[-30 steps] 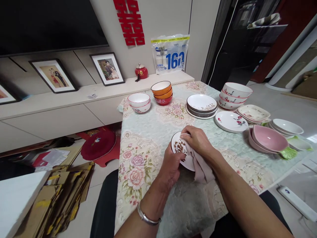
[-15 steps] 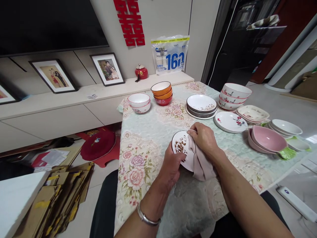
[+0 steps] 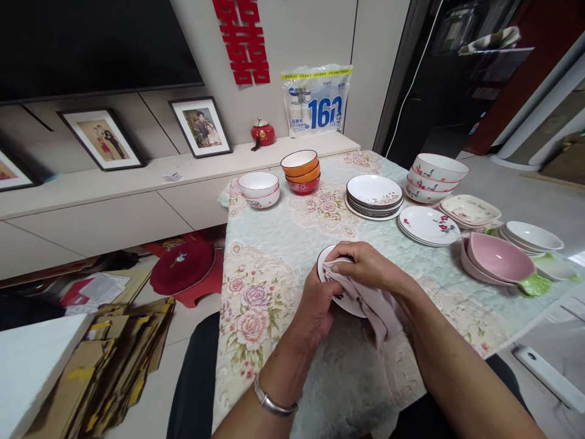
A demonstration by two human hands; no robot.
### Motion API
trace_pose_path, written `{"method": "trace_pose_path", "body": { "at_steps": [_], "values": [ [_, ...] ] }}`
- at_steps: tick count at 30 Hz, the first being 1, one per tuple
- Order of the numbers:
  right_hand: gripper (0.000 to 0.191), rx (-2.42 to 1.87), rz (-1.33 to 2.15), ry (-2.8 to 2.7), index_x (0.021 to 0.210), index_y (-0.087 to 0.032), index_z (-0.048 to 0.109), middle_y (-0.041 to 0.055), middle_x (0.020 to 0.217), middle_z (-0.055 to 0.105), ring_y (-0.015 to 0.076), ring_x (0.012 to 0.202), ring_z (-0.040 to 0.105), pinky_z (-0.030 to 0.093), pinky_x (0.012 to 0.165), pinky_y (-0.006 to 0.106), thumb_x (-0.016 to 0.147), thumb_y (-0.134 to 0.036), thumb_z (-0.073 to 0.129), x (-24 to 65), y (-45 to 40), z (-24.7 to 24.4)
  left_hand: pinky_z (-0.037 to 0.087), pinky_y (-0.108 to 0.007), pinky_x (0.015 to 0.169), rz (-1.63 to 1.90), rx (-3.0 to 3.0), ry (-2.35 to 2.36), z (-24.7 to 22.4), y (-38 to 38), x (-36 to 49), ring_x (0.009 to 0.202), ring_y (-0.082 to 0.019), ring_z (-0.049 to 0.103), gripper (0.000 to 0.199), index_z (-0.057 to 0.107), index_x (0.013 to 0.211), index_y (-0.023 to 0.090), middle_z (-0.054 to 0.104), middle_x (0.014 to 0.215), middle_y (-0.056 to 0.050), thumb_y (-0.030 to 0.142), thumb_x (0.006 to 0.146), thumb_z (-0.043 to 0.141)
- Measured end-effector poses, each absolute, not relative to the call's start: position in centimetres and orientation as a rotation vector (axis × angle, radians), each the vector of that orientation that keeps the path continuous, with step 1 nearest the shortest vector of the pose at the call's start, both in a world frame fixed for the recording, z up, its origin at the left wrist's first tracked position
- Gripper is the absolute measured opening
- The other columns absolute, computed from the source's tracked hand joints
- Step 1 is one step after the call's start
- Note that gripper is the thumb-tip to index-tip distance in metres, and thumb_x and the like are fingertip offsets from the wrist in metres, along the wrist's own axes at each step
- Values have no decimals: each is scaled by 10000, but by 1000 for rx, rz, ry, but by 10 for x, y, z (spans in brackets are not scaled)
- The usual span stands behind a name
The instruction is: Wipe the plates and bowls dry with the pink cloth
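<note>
A small white plate with a dark rim and brown pattern is gripped at its left edge by my left hand, thumb on top. My right hand pinches a pale pink cloth against the plate's upper face, covering much of it. The rest of the cloth hangs past the plate's lower right edge. Beyond my hands stand a stack of brown-patterned plates and another of white plates with red flowers.
Orange and red bowls, white bowls, taller bowls, square dishes and pink leaf-shaped bowls stand on the flowered tablecloth. A low cabinet runs behind. Flattened cardboard lies at left.
My right hand has moved left across the plate with the cloth, which now covers more of the brown pattern. My left hand keeps its hold at the plate's left edge.
</note>
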State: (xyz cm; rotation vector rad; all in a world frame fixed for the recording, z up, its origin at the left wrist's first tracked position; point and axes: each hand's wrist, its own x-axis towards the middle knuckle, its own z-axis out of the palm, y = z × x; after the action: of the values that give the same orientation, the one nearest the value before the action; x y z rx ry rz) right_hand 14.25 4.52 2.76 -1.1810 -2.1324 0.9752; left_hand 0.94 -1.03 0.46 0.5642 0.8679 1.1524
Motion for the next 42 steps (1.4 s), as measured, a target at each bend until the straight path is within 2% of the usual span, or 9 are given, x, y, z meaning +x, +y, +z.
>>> {"method": "trace_pose_path", "body": {
  "at_steps": [7,13,18,21,23,26,29,35,42],
  "values": [
    [129,-1599,467,-2044,884,-178,692,59,912,700,197,855,611,410,780,293,840,-161,572,145,50,18,477,-289,659,1153,521,866,9,-12,11,683,-178,623,450,642,1046,147,692,778,-19,105,598,662],
    [160,-1182,935,-2080,833,-206,709,4,881,721,164,838,644,453,779,257,795,-122,578,133,42,26,474,-274,675,1180,495,829,10,-11,11,723,-180,652,309,683,1004,151,718,811,-35,316,748,735],
    [143,-1067,1258,-2172,833,-203,731,-22,821,719,164,800,647,471,742,249,768,-158,611,149,43,33,485,-293,672,1183,438,850,5,-9,11,720,-195,667,380,691,997,137,731,834,-61,385,719,766],
    [140,-1229,1215,-2207,826,-202,730,-28,772,707,161,758,629,448,687,241,757,-173,611,162,48,30,495,-302,676,1169,446,872,5,-9,11,717,-209,678,347,685,991,138,727,778,-50,301,690,746],
    [123,-1415,1014,-2174,808,-200,716,-18,769,703,165,746,617,425,669,245,764,-179,602,166,52,27,499,-304,674,1153,458,902,7,-9,11,709,-212,680,387,677,1004,141,729,762,-42,197,624,727],
    [114,-1593,635,-2105,824,-194,696,19,830,707,180,783,610,407,703,266,803,-179,586,164,55,22,499,-302,651,1144,478,932,10,-10,11,679,-210,669,464,665,1023,145,728,753,-36,122,560,693],
    [110,-1511,450,-2086,861,-194,681,40,890,693,185,844,608,410,770,275,849,-183,572,153,54,20,485,-289,620,1152,521,939,10,-11,12,640,-189,642,461,663,1024,150,716,749,-27,103,565,659],
    [171,-1502,257,-2013,982,-197,701,71,965,678,211,935,609,419,835,288,915,-222,545,147,55,15,451,-254,577,1154,581,920,6,-12,13,642,-176,626,459,681,1025,163,723,771,-31,96,573,635],
    [216,-1694,353,-2040,919,-194,719,68,954,727,212,873,628,397,777,290,944,-269,518,170,64,16,513,-290,636,1192,518,941,7,-14,16,679,-202,675,467,679,1033,150,752,818,-50,101,569,655]
  ]
}}
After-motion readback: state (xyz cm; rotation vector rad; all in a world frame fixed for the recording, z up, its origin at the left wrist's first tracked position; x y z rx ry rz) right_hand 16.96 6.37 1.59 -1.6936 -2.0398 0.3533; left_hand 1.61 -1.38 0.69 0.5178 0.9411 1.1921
